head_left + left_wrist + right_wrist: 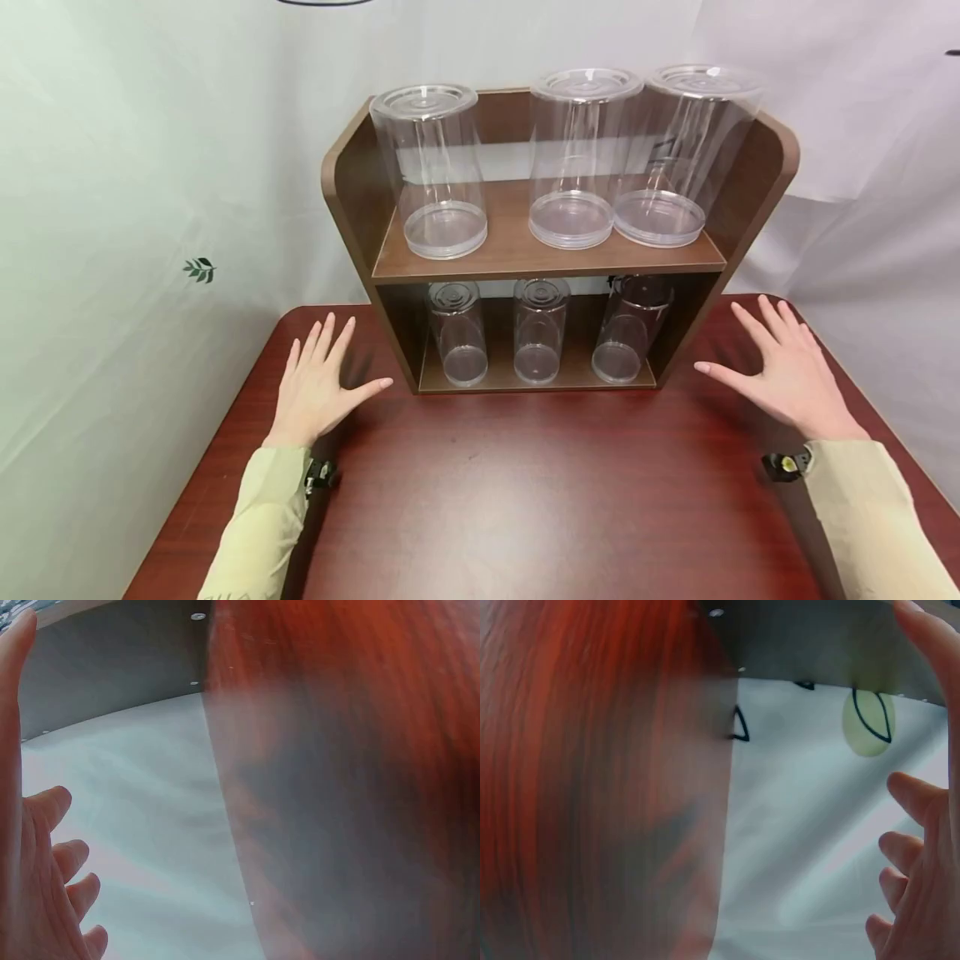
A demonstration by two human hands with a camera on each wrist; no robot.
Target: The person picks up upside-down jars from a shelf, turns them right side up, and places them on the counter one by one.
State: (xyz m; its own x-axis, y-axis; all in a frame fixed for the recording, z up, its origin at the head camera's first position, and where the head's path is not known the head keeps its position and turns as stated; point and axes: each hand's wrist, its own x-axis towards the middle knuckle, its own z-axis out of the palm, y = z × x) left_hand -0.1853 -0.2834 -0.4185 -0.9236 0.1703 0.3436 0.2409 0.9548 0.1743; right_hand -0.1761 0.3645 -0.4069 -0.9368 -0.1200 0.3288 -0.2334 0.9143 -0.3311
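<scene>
My left hand (pixel 318 387) is spread over the table to the left of a brown two-tier shelf (pixel 551 271), thumb pointing at it. On the other side my right hand (pixel 795 375) is spread likewise, its thumb toward the shelf. Neither holds anything. Three large clear plastic jars stand on the upper tier: a left jar (pixel 442 167), a middle jar (pixel 576 158) and a right jar (pixel 671 167), the last two close together. Below them stand three smaller clear containers, a left one (pixel 460 333), a middle one (pixel 538 333) and a right one (pixel 630 333).
The dark red wooden table (pixel 547 500) stretches in front of the shelf. White cloth (pixel 150 167) hangs behind and at both sides, with a printed leaf sprig (pixel 199 269) at left. The shelf's side panels (pixel 112 660) show in both wrist views.
</scene>
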